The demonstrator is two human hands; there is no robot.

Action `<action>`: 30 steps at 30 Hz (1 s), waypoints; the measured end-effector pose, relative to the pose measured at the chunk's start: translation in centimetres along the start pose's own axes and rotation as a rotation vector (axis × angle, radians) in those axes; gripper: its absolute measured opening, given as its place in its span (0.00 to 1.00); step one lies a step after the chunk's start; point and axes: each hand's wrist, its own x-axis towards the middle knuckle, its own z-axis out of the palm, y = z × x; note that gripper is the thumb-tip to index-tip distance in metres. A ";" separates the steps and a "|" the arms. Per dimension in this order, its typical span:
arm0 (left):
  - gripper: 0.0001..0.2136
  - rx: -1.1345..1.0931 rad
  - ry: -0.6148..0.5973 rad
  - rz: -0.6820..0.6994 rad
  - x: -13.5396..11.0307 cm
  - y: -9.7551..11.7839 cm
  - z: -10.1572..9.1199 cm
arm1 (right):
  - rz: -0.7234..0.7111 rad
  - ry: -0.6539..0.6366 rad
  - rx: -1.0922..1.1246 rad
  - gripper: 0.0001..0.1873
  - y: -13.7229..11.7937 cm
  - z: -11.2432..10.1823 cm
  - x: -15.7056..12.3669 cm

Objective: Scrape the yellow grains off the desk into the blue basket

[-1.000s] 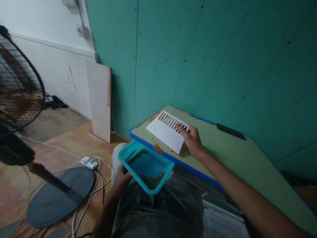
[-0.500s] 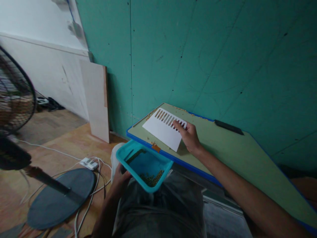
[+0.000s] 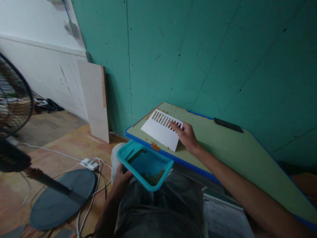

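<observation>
Presently | two hands (image 3: 124,177) (image 3: 187,136) holding | one turquoise tub (image 3: 146,166) | one slotted panel (image 3: 159,134)

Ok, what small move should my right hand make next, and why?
I'd probably ease the white slotted scraper in your right hand toward the blue tub: loose grains lie by the orange tape on the table's edge, and your left hand holds the tub beside that edge.
</observation>
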 end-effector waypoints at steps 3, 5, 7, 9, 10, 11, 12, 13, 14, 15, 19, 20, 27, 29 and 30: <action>0.37 0.000 0.013 -0.003 0.0 -0.3 -0.1 | -0.010 -0.031 -0.002 0.27 -0.6 0.4 -0.5; 0.37 -0.012 0.019 -0.017 0.1 -0.4 -0.2 | -0.034 -0.037 -0.009 0.27 -0.9 0.6 -0.6; 0.38 -0.013 0.032 -0.021 0.1 -0.4 -0.2 | -0.054 -0.041 -0.019 0.27 -1.0 0.7 -0.7; 0.38 0.008 0.046 -0.012 0.2 -0.3 -0.2 | -0.058 -0.053 -0.018 0.27 -1.0 0.7 -0.6; 0.38 0.013 0.054 -0.008 0.1 -0.2 -0.1 | -0.055 -0.062 -0.011 0.27 -1.0 0.8 -0.6; 0.37 0.014 0.061 -0.010 0.1 -0.1 0.1 | -0.051 -0.069 -0.003 0.27 -1.0 0.8 -0.6; 0.37 0.010 0.068 -0.016 0.1 0.0 0.3 | -0.046 -0.075 0.003 0.27 -1.0 0.8 -0.6; 0.38 0.003 0.073 -0.023 0.0 0.2 0.5 | -0.042 -0.079 0.007 0.27 -1.0 0.9 -0.6; 0.39 -0.006 0.081 -0.025 0.0 0.3 0.7 | -0.039 -0.081 0.007 0.27 -1.1 0.9 -0.7; 0.40 -0.015 0.086 -0.025 -0.1 0.5 0.9 | -0.039 -0.082 0.005 0.27 -1.2 1.0 -0.8; 0.46 -0.046 0.082 -0.007 -0.2 0.7 1.4 | -0.044 -0.084 0.005 0.27 -1.6 1.1 -0.9; 0.46 -0.050 0.074 -0.004 -0.2 0.7 1.4 | -0.046 -0.086 0.006 0.27 -1.6 1.1 -0.9; 0.47 -0.091 0.051 -0.015 -0.1 0.5 1.1 | -0.069 -0.100 -0.015 0.28 -1.6 1.2 -0.8; 0.47 -0.093 0.055 -0.012 -0.2 0.6 1.3 | -0.079 -0.104 -0.021 0.28 -1.7 1.2 -0.9; 0.47 -0.085 0.057 -0.010 -0.2 0.7 1.3 | -0.083 -0.105 -0.022 0.28 -1.7 1.2 -0.9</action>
